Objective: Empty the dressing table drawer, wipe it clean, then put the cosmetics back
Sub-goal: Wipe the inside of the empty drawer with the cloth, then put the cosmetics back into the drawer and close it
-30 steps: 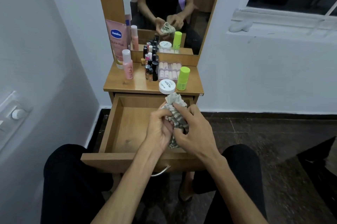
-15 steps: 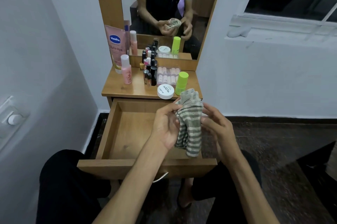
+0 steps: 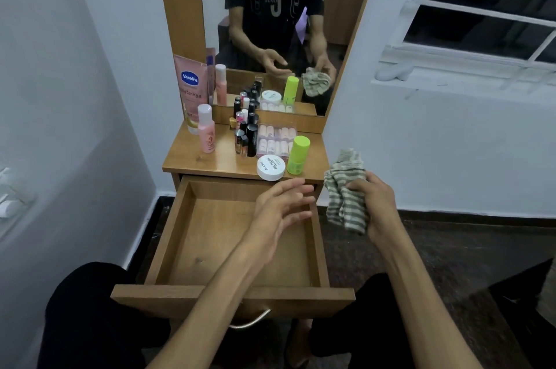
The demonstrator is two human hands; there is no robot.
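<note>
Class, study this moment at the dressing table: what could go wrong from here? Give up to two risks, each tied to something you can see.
1. The white jar sits at the tabletop's front edge, just beyond the open left hand; a careless reach might knock it into the drawer.
2. The small bottles stand tightly clustered; lifting one may topple its neighbours.

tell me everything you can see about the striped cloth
The striped cloth is a soft, towel-like fabric with grey-green and pale stripes. It is bunched and crumpled, not folded. The right hand grips it around the middle, fingers curled into it, so one end sticks up above the hand and the rest hangs below. It is held in the air to the right of the open drawer, touching only that hand. The mirror reflects it.
</note>
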